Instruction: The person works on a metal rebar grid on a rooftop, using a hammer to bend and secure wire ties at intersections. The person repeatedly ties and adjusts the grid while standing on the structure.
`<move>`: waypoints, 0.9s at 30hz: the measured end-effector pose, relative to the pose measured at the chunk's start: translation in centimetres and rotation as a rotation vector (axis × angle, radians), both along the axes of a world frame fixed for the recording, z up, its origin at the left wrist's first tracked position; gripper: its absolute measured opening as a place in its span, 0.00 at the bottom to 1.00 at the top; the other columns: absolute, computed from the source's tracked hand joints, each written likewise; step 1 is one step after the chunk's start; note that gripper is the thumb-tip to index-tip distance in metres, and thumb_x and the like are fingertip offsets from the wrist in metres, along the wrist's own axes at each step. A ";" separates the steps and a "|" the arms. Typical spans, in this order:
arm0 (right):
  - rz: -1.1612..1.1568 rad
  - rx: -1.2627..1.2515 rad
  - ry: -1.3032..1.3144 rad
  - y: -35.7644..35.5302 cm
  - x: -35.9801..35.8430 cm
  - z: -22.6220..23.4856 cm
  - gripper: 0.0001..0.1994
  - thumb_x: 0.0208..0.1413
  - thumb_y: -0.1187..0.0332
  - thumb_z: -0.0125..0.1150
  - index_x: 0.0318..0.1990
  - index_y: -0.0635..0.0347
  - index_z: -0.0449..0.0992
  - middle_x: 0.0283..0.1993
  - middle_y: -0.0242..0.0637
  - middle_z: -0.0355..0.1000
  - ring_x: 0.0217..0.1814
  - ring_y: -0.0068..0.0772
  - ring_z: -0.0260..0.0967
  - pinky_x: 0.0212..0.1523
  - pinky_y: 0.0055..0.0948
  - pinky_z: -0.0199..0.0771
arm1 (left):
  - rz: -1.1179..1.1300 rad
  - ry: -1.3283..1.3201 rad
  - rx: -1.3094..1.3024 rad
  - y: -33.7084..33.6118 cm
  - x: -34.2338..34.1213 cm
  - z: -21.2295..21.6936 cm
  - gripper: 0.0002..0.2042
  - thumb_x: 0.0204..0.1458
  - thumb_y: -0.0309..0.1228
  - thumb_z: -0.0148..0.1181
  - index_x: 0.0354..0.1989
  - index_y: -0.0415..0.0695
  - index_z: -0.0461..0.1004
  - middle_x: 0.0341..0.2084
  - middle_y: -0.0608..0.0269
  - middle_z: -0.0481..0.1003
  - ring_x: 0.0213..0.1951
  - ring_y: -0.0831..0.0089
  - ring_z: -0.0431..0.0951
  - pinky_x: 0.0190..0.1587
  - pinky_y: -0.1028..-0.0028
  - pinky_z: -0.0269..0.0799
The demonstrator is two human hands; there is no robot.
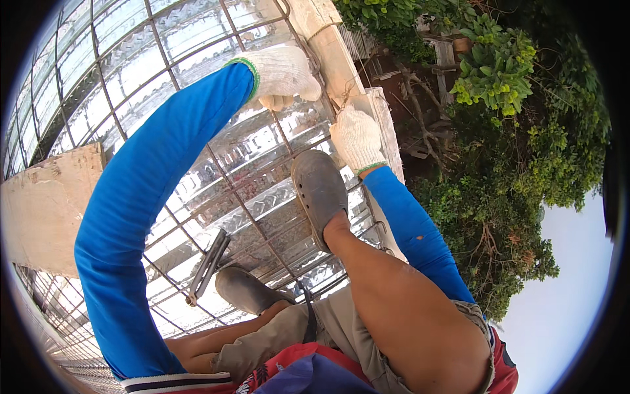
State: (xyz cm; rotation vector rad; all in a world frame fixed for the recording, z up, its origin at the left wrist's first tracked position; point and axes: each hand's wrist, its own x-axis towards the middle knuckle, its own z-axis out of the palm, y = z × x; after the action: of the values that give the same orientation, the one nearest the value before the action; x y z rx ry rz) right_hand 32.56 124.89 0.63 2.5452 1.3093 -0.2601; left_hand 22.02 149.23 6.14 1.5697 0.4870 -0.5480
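Left hand: I see my left hand in a white knit glove, fingers curled shut on a bar of the steel mesh near its far edge.
Right hand: my right hand, gloved too, rests flat with fingers loosely together on the concrete edge at the mesh's right side — I cannot tell whether it grips anything.
Mesh: it lies over shiny corrugated sheet, running from the left edge to the concrete edge.
Feet: grey clogs — one near the right edge, one nearer me.
Tool: a metal tool lies on the mesh beside the near clog.
Beyond: green bushes past the right edge.
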 end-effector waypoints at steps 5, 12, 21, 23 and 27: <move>-0.229 0.244 0.031 -1.5 -0.3 -2.5 0.18 0.57 0.57 0.61 0.32 0.68 0.82 0.34 0.58 0.79 0.40 0.59 0.80 0.44 0.51 0.80 | 0.193 0.026 0.045 1.8 -5.1 3.0 0.14 0.54 0.29 0.66 0.20 0.42 0.70 0.13 0.71 0.63 0.14 0.82 0.60 0.13 0.74 0.51; -0.334 0.320 0.145 0.0 -1.2 -0.6 0.22 0.55 0.51 0.67 0.33 0.68 0.82 0.37 0.58 0.80 0.43 0.61 0.80 0.46 0.53 0.79 | 0.160 0.080 -0.080 -2.8 -9.0 -1.2 0.12 0.52 0.34 0.69 0.25 0.40 0.75 0.17 0.67 0.71 0.19 0.80 0.68 0.18 0.77 0.61; -0.151 0.218 0.053 -1.5 -0.2 0.9 0.15 0.55 0.56 0.71 0.38 0.59 0.80 0.36 0.47 0.82 0.43 0.52 0.82 0.43 0.49 0.81 | -0.024 -0.087 0.371 -6.5 -9.5 -1.5 0.20 0.51 0.44 0.66 0.43 0.40 0.82 0.28 0.55 0.81 0.29 0.65 0.81 0.35 0.65 0.76; -0.174 0.269 0.102 0.3 -2.3 -1.1 0.16 0.54 0.56 0.72 0.37 0.60 0.79 0.35 0.49 0.82 0.43 0.54 0.82 0.43 0.51 0.81 | 0.116 -0.278 0.548 -6.5 -10.6 -4.9 0.26 0.50 0.45 0.66 0.54 0.40 0.81 0.34 0.51 0.83 0.35 0.60 0.84 0.42 0.64 0.77; -0.138 0.244 0.027 -0.8 -0.6 0.3 0.15 0.56 0.56 0.68 0.36 0.60 0.79 0.36 0.51 0.81 0.44 0.56 0.81 0.44 0.52 0.80 | 0.236 -0.355 0.335 -10.0 -5.4 -3.0 0.30 0.52 0.44 0.66 0.63 0.42 0.77 0.40 0.50 0.84 0.46 0.59 0.83 0.53 0.64 0.76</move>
State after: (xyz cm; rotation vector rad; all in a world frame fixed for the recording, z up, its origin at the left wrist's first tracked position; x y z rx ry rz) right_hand 31.91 124.09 0.91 2.8506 1.2440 -0.1712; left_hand 16.60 139.20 3.10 1.8489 0.4986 -0.0006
